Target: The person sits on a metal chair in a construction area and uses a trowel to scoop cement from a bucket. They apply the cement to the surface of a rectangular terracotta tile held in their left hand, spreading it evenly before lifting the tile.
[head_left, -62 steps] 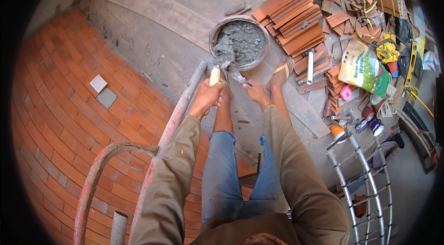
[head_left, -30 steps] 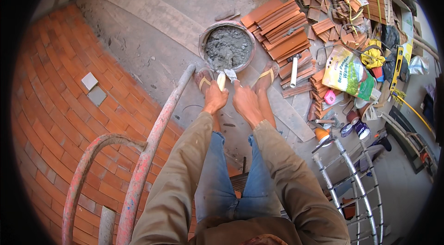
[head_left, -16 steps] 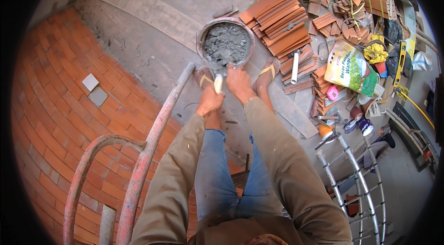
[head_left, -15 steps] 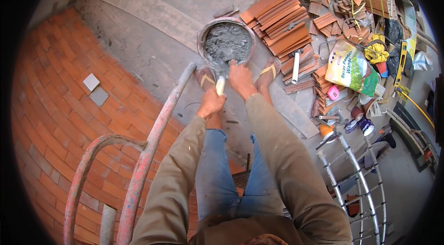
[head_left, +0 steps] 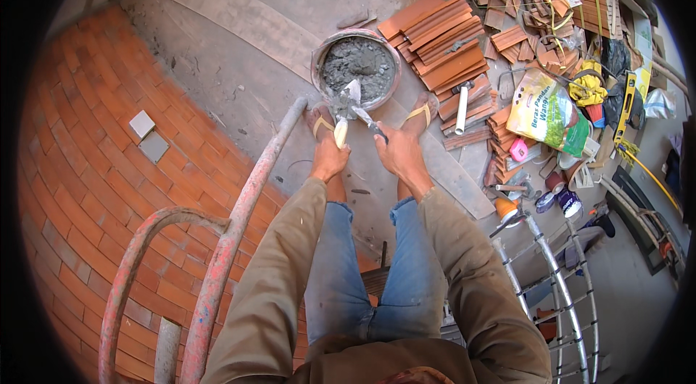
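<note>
A round bucket [head_left: 397, 78] of wet grey mortar [head_left: 357, 61] stands on the floor just in front of my sandalled feet. My left hand [head_left: 330, 159] is closed round the pale handle of a trowel [head_left: 340, 132], its blade smeared with mortar at the bucket's near rim. In my right hand [head_left: 401, 156] is a second trowel [head_left: 353, 92] with a dark handle, its pale pointed blade over the near side of the mortar. The two blades cross or lie very close together; whether they touch I cannot tell.
Terracotta tiles [head_left: 438, 40] lie stacked right of the bucket, with a hammer [head_left: 462, 107] beside them. Further right are a printed sack [head_left: 549, 110] and a yellow spirit level [head_left: 626, 105]. A paint-flecked metal frame [head_left: 243, 214] rises at left; a ladder-like metal rack [head_left: 558, 286] stands lower right.
My right hand has drawn back from the bucket, down and to the right, bringing its trowel blade into sight. My left hand has shifted slightly left.
</note>
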`<control>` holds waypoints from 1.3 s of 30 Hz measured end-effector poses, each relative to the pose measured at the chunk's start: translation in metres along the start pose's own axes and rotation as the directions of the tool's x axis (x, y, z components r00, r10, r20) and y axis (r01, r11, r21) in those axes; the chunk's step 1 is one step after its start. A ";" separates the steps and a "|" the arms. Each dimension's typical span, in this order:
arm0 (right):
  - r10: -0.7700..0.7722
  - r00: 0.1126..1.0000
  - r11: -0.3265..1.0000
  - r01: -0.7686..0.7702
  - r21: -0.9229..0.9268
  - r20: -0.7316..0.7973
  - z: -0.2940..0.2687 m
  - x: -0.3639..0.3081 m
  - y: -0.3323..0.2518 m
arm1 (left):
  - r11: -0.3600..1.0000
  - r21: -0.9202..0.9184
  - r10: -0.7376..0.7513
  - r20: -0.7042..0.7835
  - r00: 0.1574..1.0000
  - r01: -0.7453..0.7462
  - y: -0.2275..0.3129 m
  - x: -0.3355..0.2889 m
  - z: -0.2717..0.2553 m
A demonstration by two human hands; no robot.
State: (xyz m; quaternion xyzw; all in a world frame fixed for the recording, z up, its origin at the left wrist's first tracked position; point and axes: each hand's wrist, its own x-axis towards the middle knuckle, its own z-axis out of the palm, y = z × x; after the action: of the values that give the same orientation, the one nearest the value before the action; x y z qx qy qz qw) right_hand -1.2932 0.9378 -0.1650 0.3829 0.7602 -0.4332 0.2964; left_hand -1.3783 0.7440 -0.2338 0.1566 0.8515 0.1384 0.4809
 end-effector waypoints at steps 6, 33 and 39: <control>0.048 0.996 0.999 -0.050 0.016 0.079 -0.001 -0.002 -0.026 | 0.988 0.140 -0.076 0.089 0.993 0.063 0.042 -0.008 -0.013; 0.043 0.988 0.999 -0.043 -0.004 0.148 0.034 0.033 -0.078 | 0.996 0.070 0.042 0.119 0.992 -0.051 0.015 -0.001 -0.023; -0.022 0.999 0.995 0.026 -0.100 0.039 0.037 0.031 -0.058 | 0.997 0.028 -0.080 0.083 0.993 0.078 0.031 0.002 -0.030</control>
State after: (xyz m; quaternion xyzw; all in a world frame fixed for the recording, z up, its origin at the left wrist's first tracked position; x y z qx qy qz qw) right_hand -1.3538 0.8953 -0.1806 0.3502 0.7798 -0.4052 0.3242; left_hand -1.4008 0.7710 -0.2087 0.1344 0.8376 0.1021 0.5195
